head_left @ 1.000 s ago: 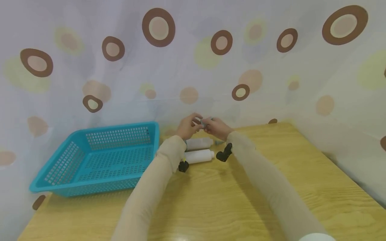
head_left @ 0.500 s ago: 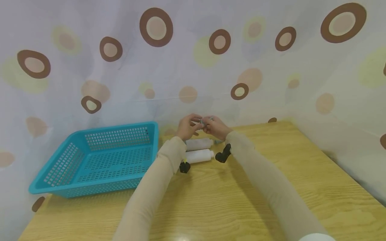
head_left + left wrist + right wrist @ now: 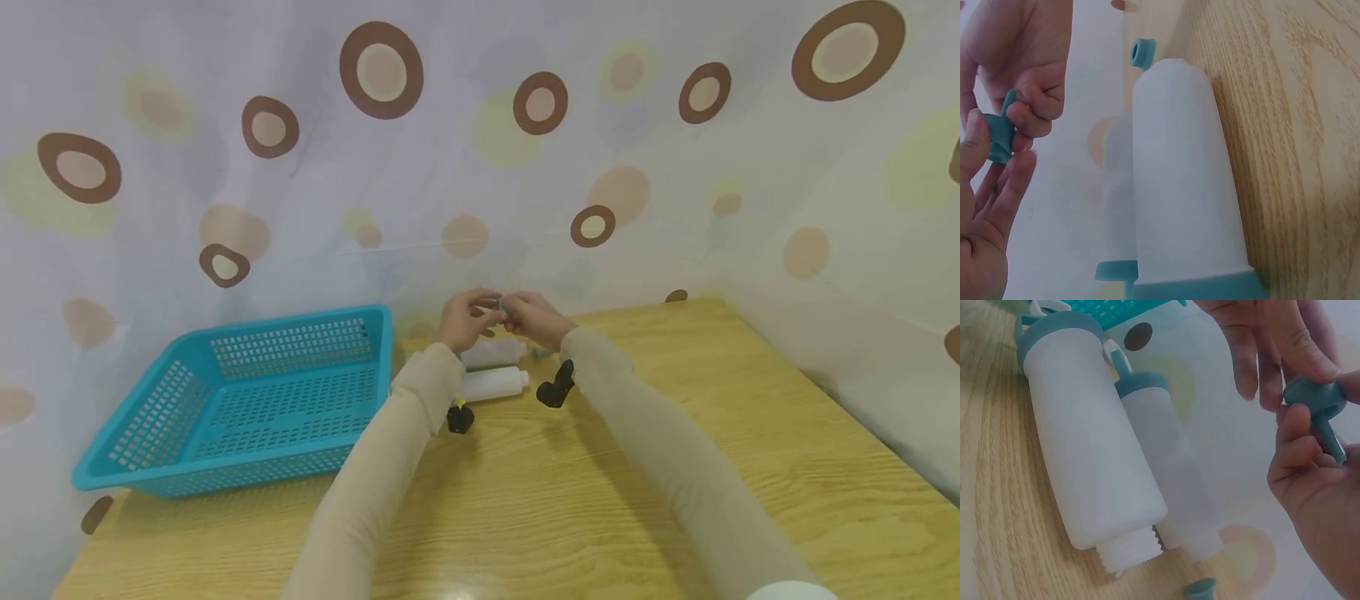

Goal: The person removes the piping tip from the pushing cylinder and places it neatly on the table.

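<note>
Both hands meet over the back of the table. My left hand (image 3: 463,319) pinches a small teal bottle cap (image 3: 1315,397) with a thin stem, its thumb lying on the cap. My right hand (image 3: 1319,478) grips the same cap from the other side, fingers curled by the stem. Close below lie two white plastic bottles: the nearer bottle (image 3: 1091,437) shows an uncapped threaded neck, and the farther bottle (image 3: 1175,465) lies alongside it. Each has a teal end piece, with a loop visible on the nearer one. A second teal cap (image 3: 1143,53) rests near the necks.
A blue perforated basket (image 3: 232,454) stands to the left of the bottles on the wooden table (image 3: 585,517). A patterned sheet (image 3: 420,167) hangs behind the table. Black wrist cameras (image 3: 555,390) jut from under both wrists, close to the bottles.
The view shifts slightly. Both hands stay together on the cap with only small finger movements; the bottles and basket stay where they were.
</note>
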`<action>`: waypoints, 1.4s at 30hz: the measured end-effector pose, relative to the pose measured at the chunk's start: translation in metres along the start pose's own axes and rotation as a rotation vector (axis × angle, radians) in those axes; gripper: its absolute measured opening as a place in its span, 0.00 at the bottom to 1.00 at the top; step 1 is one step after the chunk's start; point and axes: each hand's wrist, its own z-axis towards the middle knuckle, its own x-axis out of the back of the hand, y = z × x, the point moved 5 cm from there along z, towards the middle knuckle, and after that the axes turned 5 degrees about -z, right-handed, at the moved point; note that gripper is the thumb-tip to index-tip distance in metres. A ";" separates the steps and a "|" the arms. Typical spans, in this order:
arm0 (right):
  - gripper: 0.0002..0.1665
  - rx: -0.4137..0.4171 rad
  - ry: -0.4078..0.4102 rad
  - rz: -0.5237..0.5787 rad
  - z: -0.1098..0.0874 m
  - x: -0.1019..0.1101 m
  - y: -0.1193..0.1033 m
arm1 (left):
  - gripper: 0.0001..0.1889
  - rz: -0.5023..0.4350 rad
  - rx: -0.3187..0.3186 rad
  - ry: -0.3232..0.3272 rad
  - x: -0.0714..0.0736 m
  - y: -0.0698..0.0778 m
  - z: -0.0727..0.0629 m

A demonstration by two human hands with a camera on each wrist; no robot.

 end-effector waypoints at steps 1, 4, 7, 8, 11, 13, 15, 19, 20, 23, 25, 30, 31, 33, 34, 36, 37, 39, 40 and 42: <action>0.15 -0.007 -0.010 -0.008 0.000 0.000 0.001 | 0.21 -0.008 0.001 0.010 0.000 -0.001 0.000; 0.16 -0.039 -0.028 -0.025 0.000 0.001 0.003 | 0.22 -0.028 0.003 0.035 0.000 -0.002 -0.001; 0.17 -0.073 -0.032 -0.029 0.000 0.003 0.005 | 0.23 -0.034 0.004 0.049 -0.002 -0.003 -0.002; 0.17 -0.079 -0.033 -0.031 -0.001 0.004 0.005 | 0.23 -0.035 0.005 0.051 -0.002 -0.003 -0.002; 0.17 -0.083 -0.029 -0.043 -0.003 0.005 0.004 | 0.23 -0.040 0.002 0.062 -0.004 -0.003 -0.001; 0.17 -0.075 -0.027 -0.064 -0.005 0.006 0.003 | 0.22 -0.041 -0.001 0.069 -0.004 -0.002 0.000; 0.16 -0.068 -0.022 -0.092 -0.008 0.008 0.002 | 0.21 -0.042 -0.011 0.070 -0.006 -0.002 0.001; 0.16 -0.067 -0.040 -0.111 -0.010 0.011 0.005 | 0.20 -0.025 -0.015 0.072 -0.009 -0.004 0.002; 0.16 -0.068 -0.048 -0.108 -0.011 0.012 0.006 | 0.20 -0.020 -0.014 0.073 -0.010 -0.005 0.002; 0.16 -0.076 -0.072 -0.077 -0.012 0.013 0.008 | 0.19 -0.010 -0.011 0.077 -0.012 -0.006 0.003; 0.15 -0.089 -0.071 -0.054 -0.013 0.014 0.009 | 0.19 -0.013 -0.010 0.078 -0.014 -0.006 0.003; 0.13 -0.113 -0.058 -0.033 -0.018 0.018 0.006 | 0.17 -0.028 -0.021 0.077 -0.019 -0.003 0.002; 0.14 -0.114 -0.057 -0.040 -0.019 0.020 0.006 | 0.16 -0.030 -0.025 0.075 -0.020 -0.003 0.002; 0.15 -0.116 -0.057 -0.054 -0.021 0.025 0.006 | 0.16 -0.035 -0.031 0.069 -0.023 -0.001 0.002; 0.15 -0.117 -0.056 -0.061 -0.022 0.027 0.006 | 0.16 -0.030 -0.033 0.066 -0.024 -0.001 0.002; 0.16 -0.115 -0.059 -0.090 -0.026 0.033 0.006 | 0.16 -0.015 -0.028 0.061 -0.026 0.000 0.001; 0.16 -0.110 -0.065 -0.113 -0.029 0.036 0.007 | 0.15 -0.003 -0.023 0.058 -0.027 -0.001 0.000; 0.15 -0.103 -0.072 -0.151 -0.035 0.042 0.009 | 0.15 0.029 -0.013 0.052 -0.029 -0.002 -0.002; 0.14 -0.100 -0.077 -0.169 -0.038 0.045 0.010 | 0.15 0.043 -0.007 0.046 -0.030 -0.003 -0.002; 0.13 -0.089 -0.086 -0.210 -0.044 0.050 0.012 | 0.14 0.082 -0.003 0.035 -0.032 -0.004 -0.004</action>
